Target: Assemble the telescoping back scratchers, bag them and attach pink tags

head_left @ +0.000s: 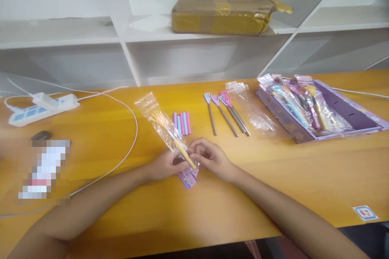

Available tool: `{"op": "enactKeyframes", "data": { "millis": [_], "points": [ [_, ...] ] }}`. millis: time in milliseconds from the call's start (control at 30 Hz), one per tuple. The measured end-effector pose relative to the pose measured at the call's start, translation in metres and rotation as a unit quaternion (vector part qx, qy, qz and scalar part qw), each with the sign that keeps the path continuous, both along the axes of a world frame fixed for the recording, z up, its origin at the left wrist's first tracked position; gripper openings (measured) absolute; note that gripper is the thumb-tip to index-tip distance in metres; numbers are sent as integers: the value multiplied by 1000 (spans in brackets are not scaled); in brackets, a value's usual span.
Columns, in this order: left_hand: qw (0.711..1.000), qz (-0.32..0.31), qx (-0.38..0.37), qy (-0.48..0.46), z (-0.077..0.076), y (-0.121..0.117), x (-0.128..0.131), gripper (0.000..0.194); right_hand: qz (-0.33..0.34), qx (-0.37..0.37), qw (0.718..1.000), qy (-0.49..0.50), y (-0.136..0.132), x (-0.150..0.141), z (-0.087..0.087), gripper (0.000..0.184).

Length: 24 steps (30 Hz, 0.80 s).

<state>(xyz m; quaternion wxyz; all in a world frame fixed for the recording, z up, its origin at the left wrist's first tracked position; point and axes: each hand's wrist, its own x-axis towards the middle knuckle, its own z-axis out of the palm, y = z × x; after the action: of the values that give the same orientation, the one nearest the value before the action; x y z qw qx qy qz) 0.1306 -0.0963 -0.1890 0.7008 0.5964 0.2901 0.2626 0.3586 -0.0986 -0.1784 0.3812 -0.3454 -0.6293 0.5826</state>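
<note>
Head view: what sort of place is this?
Probably a small workroom or packing corner: the left hand holds a bagged yellow claw-headed stick over a table, similar bagged ones lie in a purple box, and a taped carton rests on a shelf.

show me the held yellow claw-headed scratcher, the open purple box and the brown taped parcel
Held yellow claw-headed scratcher [182, 150]: head view, on its handle
Open purple box [285, 119]: head view, on its left wall
Brown taped parcel [223, 21]: head view, front face

Both bare arms [282, 207] reach forward and in, so the left hand [164, 165] and right hand [216, 161] are close, fingers bent.
</note>
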Motion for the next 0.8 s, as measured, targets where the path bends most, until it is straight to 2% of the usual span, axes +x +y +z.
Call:
{"op": "enactKeyframes", "data": {
  "millis": [100,200,300,400,500,633,700,800],
  "points": [
    [1000,2,8,-9,9,-4,2,36,7,-17,1000,7,-1,2,4,38],
    [999,20,32,-11,30,-10,4,33,30,-65,996,45,-4,5,10,42],
    [995,34,88,22,53,-12,2,29,85,-90,991,45,-8,8,16,35],
    [990,78,103,50,66,-4,-6,30,132,-99,986,11,-14,8,18,36],
    [980,169,84,59,69,13,-17,39,185,-114,976,-29,-22,3,19,36],
    [963,262,56,27,63,35,-33,43,264,-126,952,-89,-38,-5,21,26],
    [960,273,54,18,60,38,-36,40,306,-145,934,-111,-46,-8,23,21],
    [969,237,64,41,57,30,-31,34,364,-165,906,-137,-51,-8,26,23]
  ]
}}
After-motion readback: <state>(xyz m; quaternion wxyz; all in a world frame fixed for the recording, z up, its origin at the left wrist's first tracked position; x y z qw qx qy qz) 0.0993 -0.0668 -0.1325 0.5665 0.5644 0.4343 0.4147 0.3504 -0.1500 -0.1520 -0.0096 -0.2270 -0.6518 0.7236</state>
